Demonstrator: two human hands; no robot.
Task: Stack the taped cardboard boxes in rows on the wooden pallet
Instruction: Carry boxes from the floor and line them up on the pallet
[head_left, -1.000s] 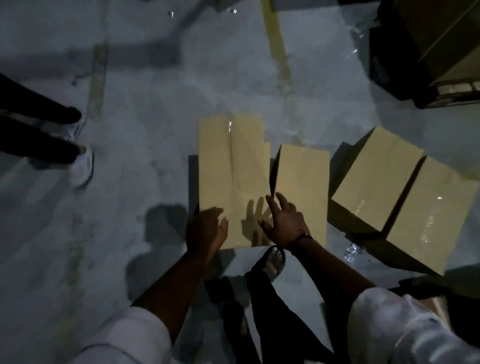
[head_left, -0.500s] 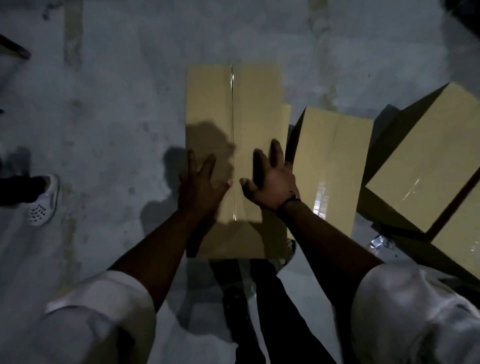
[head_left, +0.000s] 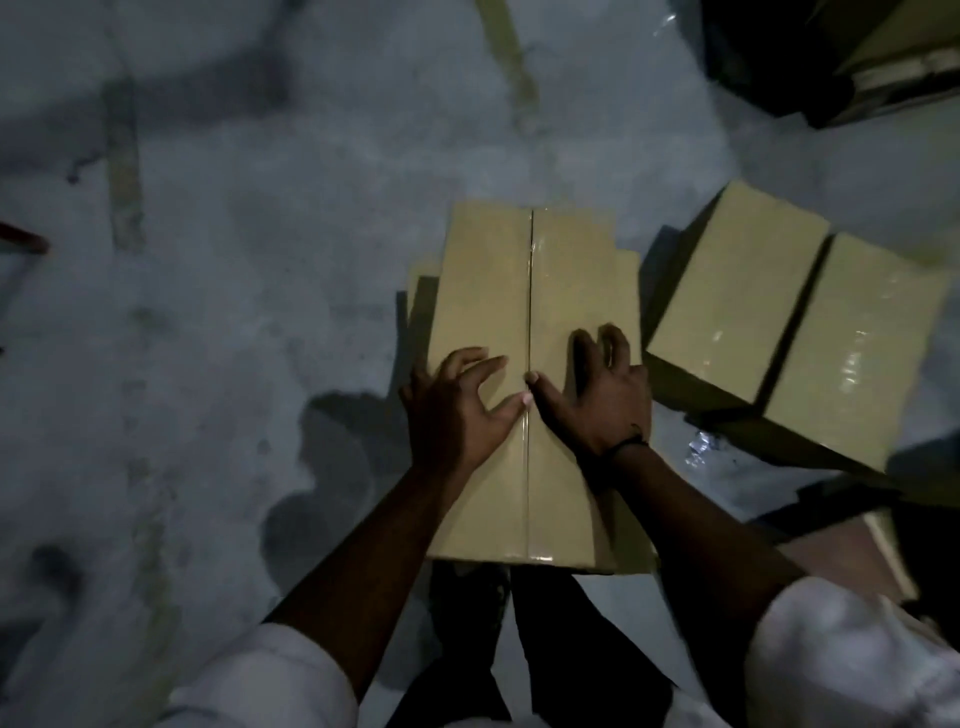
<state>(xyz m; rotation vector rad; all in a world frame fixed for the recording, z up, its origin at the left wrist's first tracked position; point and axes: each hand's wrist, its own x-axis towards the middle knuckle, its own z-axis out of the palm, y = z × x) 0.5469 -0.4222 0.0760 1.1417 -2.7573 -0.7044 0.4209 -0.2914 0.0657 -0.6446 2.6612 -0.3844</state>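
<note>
Both hands — left hand (head_left: 457, 410), right hand (head_left: 597, 395) — press flat, fingers spread, on 1 taped box (head_left: 524, 312); 2 boxes (head_left: 800, 317) wait beside it — no pallet visible.

Tan boxes on mottled grey floor

The cardboard box (head_left: 524, 364) under my hands is plain tan with a glossy clear tape stripe down its seam; the floor (head_left: 234, 260) is blotchy grey with faded yellowish stripes; my sleeves (head_left: 852, 654) are white.
</note>
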